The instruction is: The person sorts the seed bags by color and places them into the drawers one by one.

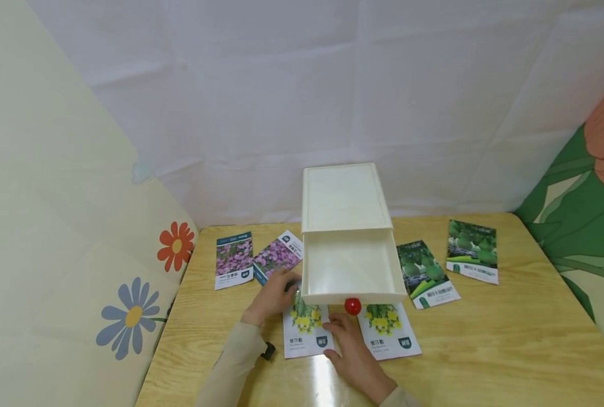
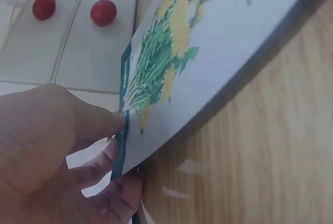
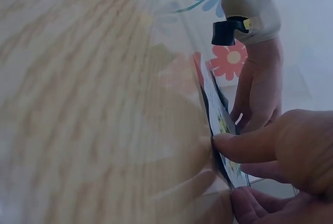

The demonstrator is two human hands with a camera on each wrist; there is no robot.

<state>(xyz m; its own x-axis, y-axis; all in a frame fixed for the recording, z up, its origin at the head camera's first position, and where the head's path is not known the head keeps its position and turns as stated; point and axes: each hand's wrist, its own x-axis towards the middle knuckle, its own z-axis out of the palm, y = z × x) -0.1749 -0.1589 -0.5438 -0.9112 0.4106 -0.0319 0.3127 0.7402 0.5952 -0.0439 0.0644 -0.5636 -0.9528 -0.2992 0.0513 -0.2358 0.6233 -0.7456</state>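
While the drawer (image 1: 350, 263) stood open in its white cabinet (image 1: 346, 198), all 6 visible packets were outside it, so the work seemed little advanced. The left hand (image 1: 276, 294) pinched the top edge of the left yellow-flowered packet (image 1: 307, 328), in front of the drawer; the right hand (image 1: 350, 350) touched its right side, but whether it gripped I could not tell. Around lay the right yellow-flowered packet (image 1: 385, 328), 2 purple-flowered packets (image 1: 234, 260) and 2 green packets (image 1: 426, 274). The drawer's red knob (image 1: 352, 306) jutted near both hands, perhaps cramping them.

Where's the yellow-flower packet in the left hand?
In the head view, the yellow-flower packet is left of the red knob, between the left hand and the right hand.
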